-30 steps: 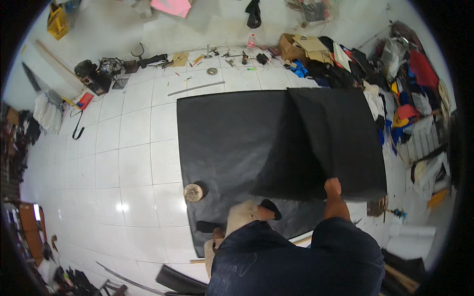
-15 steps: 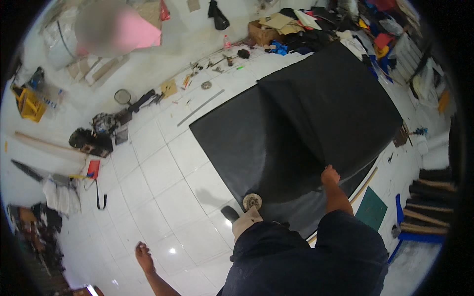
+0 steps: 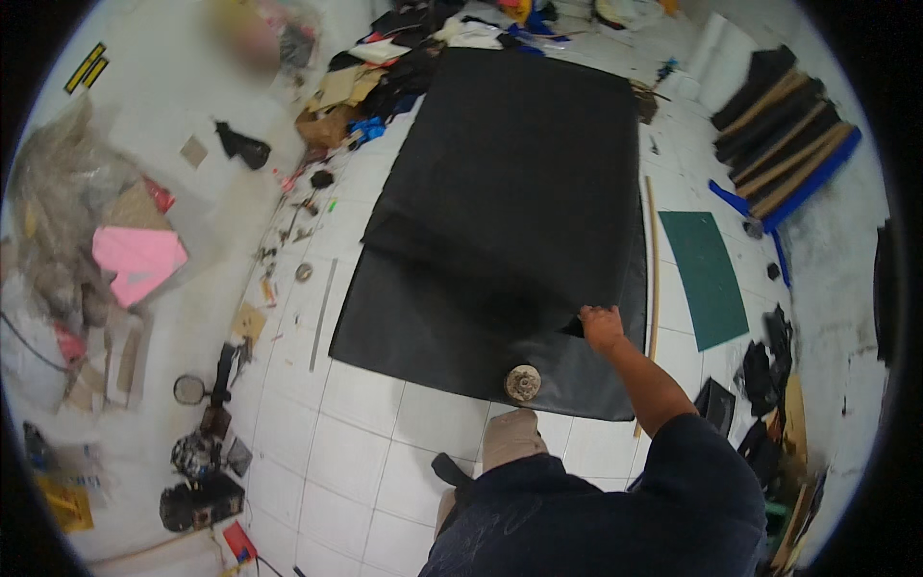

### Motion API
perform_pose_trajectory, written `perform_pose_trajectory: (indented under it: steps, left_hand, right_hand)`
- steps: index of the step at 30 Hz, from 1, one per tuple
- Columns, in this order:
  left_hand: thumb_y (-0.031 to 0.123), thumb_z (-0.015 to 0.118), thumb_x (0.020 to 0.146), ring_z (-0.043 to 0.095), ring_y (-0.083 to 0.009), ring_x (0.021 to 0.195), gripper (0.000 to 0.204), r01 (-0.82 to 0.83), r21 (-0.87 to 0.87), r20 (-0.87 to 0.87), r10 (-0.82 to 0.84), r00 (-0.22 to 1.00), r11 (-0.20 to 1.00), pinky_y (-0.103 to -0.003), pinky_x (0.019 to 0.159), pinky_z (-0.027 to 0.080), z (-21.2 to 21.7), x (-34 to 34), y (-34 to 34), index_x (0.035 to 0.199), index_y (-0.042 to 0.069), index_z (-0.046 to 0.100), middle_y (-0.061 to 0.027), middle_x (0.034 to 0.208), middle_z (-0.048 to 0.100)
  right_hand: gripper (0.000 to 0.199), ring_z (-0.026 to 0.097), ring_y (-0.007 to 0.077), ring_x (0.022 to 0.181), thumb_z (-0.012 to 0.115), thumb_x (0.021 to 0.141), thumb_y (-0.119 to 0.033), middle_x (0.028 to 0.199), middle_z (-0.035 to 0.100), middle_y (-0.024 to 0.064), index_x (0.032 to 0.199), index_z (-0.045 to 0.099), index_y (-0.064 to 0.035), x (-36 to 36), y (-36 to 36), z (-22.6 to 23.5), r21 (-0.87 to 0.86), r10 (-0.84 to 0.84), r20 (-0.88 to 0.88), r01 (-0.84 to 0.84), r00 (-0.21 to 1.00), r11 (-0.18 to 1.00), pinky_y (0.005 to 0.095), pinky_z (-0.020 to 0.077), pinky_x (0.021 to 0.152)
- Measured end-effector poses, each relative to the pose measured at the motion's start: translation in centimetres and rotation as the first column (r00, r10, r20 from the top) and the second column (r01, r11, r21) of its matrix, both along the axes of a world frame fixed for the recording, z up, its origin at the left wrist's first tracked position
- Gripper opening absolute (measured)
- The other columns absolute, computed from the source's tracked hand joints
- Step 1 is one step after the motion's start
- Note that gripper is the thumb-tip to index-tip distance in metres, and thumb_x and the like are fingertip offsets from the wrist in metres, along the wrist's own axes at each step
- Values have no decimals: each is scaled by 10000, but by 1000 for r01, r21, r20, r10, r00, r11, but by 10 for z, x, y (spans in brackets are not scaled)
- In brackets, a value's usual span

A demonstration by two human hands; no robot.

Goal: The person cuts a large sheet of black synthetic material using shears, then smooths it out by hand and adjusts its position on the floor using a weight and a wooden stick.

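A large black sheet (image 3: 510, 144), smooth like leatherette, lies folded over a lower black layer (image 3: 423, 351) on the tiled floor. My right hand (image 3: 602, 327) is closed on the loose near edge of the upper sheet, by its right side, and holds that edge a little raised. On the near edge of the lower layer sits a round, dirty beige disc-like object (image 3: 522, 383), just ahead of my leg. My left hand is out of view.
Right of the sheet lie a long wooden strip (image 3: 654, 260) and a green mat (image 3: 704, 279). A metal ruler (image 3: 324, 313) lies to the left. Rolls (image 3: 779, 125) rest on a blue rack at the right wall. Cloth and cardboard (image 3: 351, 91) are heaped at the far left.
My view has turned right. The upper sheet's edge, bunched diagonally before, now lies flatter across the lower layer, drawn nearer by my right hand. My left hand has gone out of view.
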State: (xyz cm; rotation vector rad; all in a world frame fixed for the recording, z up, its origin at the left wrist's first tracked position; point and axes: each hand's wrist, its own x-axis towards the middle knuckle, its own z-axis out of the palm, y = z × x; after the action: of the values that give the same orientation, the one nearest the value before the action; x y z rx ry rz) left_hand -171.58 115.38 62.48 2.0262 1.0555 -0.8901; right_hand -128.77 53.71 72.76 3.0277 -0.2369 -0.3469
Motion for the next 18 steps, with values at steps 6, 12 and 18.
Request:
perform_pose_trajectory:
  steps: [6, 12, 18]
  left_hand:
    - [225, 488, 904, 615, -314, 730, 272, 424, 667, 168, -678, 716, 613, -421, 644, 476, 29, 124, 264, 842, 3, 632, -149, 817, 670]
    - [213, 604, 889, 624, -280, 835, 315, 16, 171, 692, -132, 710, 985, -388, 760, 494, 63, 327, 254, 1062, -49, 637, -171, 956, 666]
    - [192, 598, 911, 538, -116, 738, 203, 364, -30, 551, -289, 783, 931, -280, 678, 456, 15, 318, 128, 1032, 40, 658, -20, 805, 613]
  right_hand:
    - [186, 650, 274, 933, 499, 952, -227, 946, 682, 109, 973, 608, -78, -83, 56, 33, 102, -57, 112, 46, 992, 994, 435, 419, 879]
    - [162, 622, 254, 1042, 594, 862, -181, 993, 690, 100, 977, 627, -71, -175, 77, 51, 74, -93, 333, 72, 938, 995, 481, 403, 898]
    - [174, 630, 280, 1038, 606, 851, -191, 962, 696, 106, 977, 627, -74, -213, 90, 45, 193, -224, 246, 179, 943, 965, 513, 394, 902]
